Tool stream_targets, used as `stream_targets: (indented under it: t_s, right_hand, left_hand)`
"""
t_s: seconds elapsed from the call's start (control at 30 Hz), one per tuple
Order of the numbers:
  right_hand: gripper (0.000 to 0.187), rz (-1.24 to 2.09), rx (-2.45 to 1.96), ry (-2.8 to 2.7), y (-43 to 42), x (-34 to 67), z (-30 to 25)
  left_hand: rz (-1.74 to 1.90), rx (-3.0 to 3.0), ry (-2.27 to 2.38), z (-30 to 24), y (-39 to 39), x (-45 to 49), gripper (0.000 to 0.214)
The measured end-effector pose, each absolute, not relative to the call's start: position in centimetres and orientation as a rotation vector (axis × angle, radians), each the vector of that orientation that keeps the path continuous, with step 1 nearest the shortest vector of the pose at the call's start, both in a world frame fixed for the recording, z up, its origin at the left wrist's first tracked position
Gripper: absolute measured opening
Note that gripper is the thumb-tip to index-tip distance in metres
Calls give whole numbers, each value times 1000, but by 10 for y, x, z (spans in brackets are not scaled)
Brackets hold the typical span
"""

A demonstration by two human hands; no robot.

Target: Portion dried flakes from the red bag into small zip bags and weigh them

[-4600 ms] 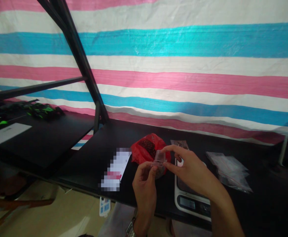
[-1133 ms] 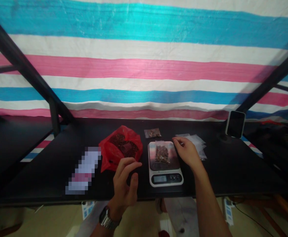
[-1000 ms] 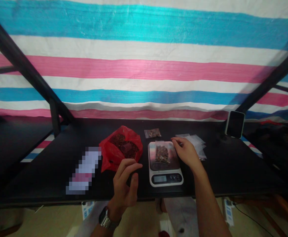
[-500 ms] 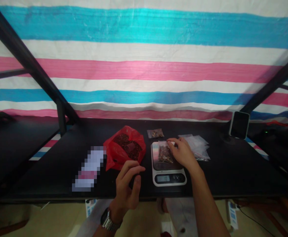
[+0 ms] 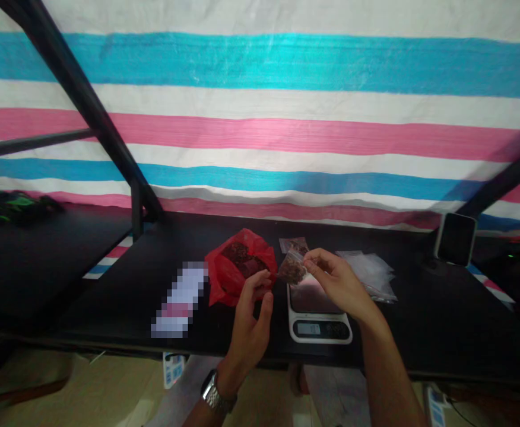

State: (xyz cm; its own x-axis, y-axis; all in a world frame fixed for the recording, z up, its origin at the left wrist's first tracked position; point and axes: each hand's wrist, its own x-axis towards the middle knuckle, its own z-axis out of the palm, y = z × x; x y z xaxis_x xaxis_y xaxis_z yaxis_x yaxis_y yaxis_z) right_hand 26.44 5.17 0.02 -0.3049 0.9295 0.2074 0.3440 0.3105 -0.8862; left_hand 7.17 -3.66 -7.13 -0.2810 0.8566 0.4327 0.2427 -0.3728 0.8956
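My right hand (image 5: 336,282) pinches a small transparent zip bag (image 5: 292,267) of dark brown pieces, holding it up above the digital kitchen scale (image 5: 317,329). My left hand (image 5: 250,323) stands just left of that bag, fingers loosely curled and empty, close to a red plastic bag (image 5: 227,283). Dark brown pieces (image 5: 242,259) lie inside the red bag. The scale's platform is bare, and its display shows a small reading I cannot read exactly. Behind it lies another small bag of brown pieces (image 5: 294,244).
A stack of transparent plastic bags (image 5: 371,276) lies right of the scale on the black table (image 5: 108,296). A pixelated card (image 5: 180,299) lies to the left. A phone (image 5: 456,239) stands at the back right, before a striped tarp (image 5: 260,124).
My right hand has lifted the small bag off the scale. My left hand has moved up toward it. The view has shifted slightly, so the table items appear further right.
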Motion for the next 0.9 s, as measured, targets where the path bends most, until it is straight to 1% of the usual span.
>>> stream_targets:
  t_s: [0.07, 0.23, 0.27, 0.37, 0.4, 0.47, 0.6, 0.73, 0.9]
  right_hand:
    - [25, 1019, -1080, -1820, 46, 250, 10]
    - [24, 1093, -1046, -1863, 40, 212, 14]
    - [27, 1105, -1063, -1831, 40, 205, 11]
    - [45, 1151, -1114, -1718, 43, 186, 0]
    - [46, 1161, -1129, -1706, 44, 181, -3]
    - [40, 1156, -1158, -1712, 47, 171, -10]
    - [36, 1008, -1256, -1626, 51, 155, -17]
    - [18, 936, -1322, -1658, 51, 148, -16]
    - [19, 917, -1347, -1662, 53, 151, -15]
  left_hand:
    - [1690, 1312, 1366, -72, -32, 75, 39]
    - [1671, 833, 1208, -66, -28, 78, 47]
    - [1673, 716, 1135, -64, -28, 79, 49]
    - [1662, 420, 941, -58, -29, 78, 54]
    - [1653, 359, 899, -56, -30, 77, 55]
    - [1621, 304, 848, -52, -30, 72, 56]
    - [1525, 325, 801, -50, -31, 64, 58]
    - [1496, 360, 768, -53, -31, 61, 61]
    - [1480, 342, 738, -57, -27, 58, 61]
